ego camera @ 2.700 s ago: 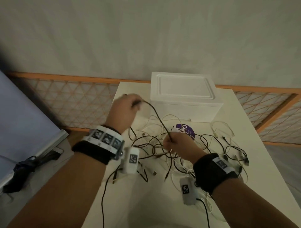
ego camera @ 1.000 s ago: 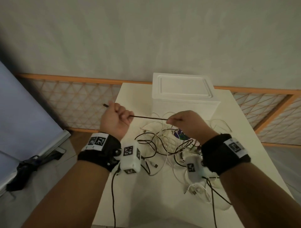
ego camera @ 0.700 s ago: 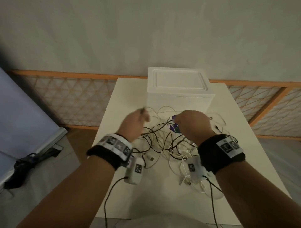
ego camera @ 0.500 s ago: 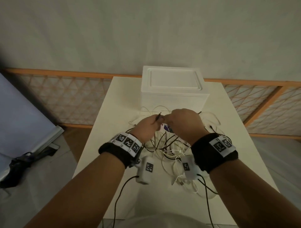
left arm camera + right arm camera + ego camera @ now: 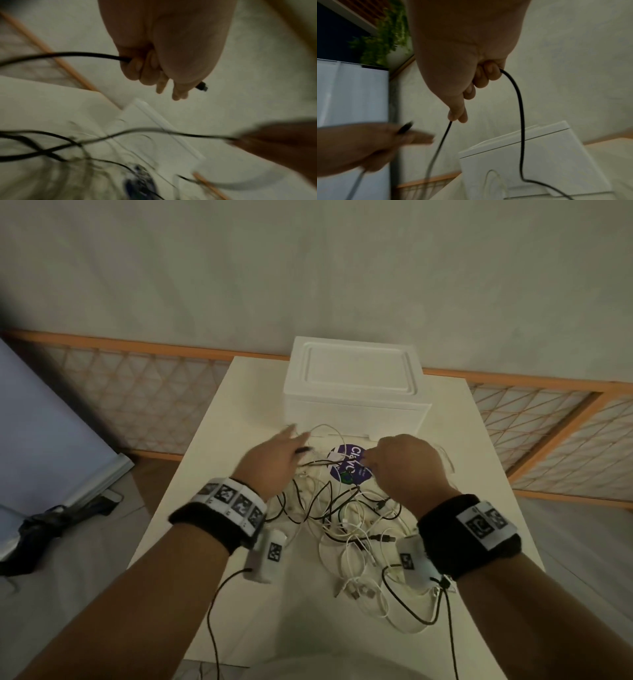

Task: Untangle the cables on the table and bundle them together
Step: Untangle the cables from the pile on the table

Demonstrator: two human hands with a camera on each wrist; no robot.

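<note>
Gripping black cable (image 5: 72,54) near plug, left hand (image 5: 270,463); right hand (image 5: 404,467) pinches same cable further along, above tangled cables (image 5: 342,515) on table (image 5: 219,440). Risk: pulling taut tightens knots, drags pile toward edge.

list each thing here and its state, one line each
left hand: grips the black cable near its plug
right hand: holds the black cable
black cable: lifted, slack
cable pile: tangled on the table
white box: lid closed
table: holds pile and box
</note>
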